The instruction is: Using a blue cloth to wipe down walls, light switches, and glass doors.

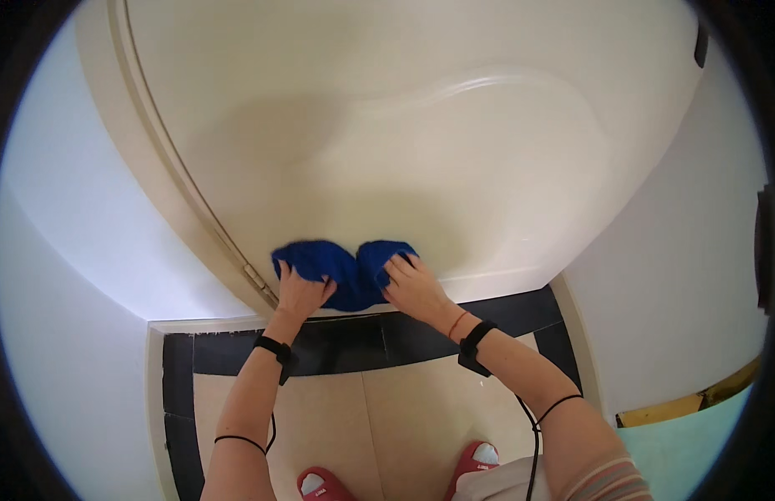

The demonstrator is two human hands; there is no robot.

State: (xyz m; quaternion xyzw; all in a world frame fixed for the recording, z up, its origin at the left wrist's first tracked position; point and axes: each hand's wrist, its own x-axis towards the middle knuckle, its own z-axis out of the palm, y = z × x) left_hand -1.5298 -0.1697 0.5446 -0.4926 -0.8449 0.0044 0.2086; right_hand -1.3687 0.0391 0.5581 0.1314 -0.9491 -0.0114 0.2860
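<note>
A blue cloth lies bunched between both hands, against the lower part of a cream door. At its left end, my left hand grips the cloth near the hinge side, with the thumb and fingers on its lower edge. The fingers of my right hand are bent into a fold at the cloth's right end. Each wrist has a black strap with a small black device on it. Part of the fingers on both hands is hidden by the cloth.
A metal hinge joins the door to its frame on the left. Dark tiles border the beige floor tiles below. White walls stand at both sides. Two red slippers are on my feet. Black cords hang beside both arms.
</note>
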